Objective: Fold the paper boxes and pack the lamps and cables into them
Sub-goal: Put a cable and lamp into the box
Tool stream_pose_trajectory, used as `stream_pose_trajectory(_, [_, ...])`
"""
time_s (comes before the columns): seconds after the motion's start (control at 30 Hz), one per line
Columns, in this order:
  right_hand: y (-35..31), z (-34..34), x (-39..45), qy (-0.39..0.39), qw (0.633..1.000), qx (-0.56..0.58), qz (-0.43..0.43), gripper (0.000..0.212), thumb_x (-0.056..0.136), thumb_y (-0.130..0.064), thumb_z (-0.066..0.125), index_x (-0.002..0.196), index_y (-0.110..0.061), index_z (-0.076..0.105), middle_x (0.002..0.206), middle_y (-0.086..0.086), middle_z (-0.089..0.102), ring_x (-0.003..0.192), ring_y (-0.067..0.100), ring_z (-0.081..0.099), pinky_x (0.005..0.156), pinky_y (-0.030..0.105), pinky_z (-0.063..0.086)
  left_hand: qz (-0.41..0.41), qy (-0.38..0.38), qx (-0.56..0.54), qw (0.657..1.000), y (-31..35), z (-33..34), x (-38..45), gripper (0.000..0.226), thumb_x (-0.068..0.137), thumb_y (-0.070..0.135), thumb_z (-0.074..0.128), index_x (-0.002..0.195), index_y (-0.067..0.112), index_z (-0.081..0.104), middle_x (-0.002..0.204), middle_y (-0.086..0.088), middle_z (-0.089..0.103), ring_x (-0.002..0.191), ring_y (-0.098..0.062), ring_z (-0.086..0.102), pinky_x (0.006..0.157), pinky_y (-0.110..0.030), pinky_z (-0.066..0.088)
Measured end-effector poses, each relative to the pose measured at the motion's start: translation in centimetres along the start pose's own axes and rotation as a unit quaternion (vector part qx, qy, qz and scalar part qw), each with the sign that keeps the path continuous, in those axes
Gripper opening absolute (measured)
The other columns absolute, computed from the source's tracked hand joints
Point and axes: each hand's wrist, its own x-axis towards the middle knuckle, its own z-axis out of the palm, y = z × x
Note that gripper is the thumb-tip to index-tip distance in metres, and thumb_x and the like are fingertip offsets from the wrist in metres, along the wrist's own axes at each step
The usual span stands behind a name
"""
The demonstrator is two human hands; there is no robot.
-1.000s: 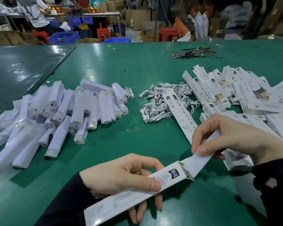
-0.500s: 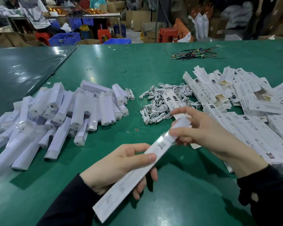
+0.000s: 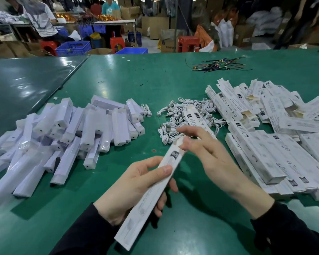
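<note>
Box gripped in left hand, right hand touching its far end.

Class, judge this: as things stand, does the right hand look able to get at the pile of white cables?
Probably yes. The right hand holds nothing, fingertips on the box end, and the pile of white cables lies just beyond, uncovered apart from one box lying on it.

At a green table, the left hand grips a long paper box; the right hand's fingertips touch its far end.
</note>
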Motion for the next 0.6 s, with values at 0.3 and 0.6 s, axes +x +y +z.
stream_pose_trajectory(0.3, [0.9,-0.3,1.6,0.025,0.993,0.092,0.066,0.047,0.096,-0.045,0.044,0.077,-0.019,0.077,0.103,-0.004,0.074,0.105,0.010,0.064,0.100,0.036,0.044,-0.030,0.005,0.004,1.000,-0.2,0.4,0.1,0.046,0.087,0.033,0.068,0.118,0.001,0.056,0.078,-0.020,0.064,0.038,-0.019,0.052,0.039,-0.024,0.048])
stream_pose_trajectory(0.6, [4.7,-0.8,5.4,0.015,0.839,-0.545,0.008,0.031,0.094,-0.016,0.050,0.124,-0.026,0.055,0.128,-0.006,0.053,0.123,0.019,0.039,0.098,0.040,0.024,-0.006,0.150,-0.105,0.983,-0.1,-0.4,0.6,0.054,0.062,0.006,0.072,0.114,0.004,0.056,0.060,-0.005,0.045,0.039,-0.015,0.037,0.037,-0.022,0.037])
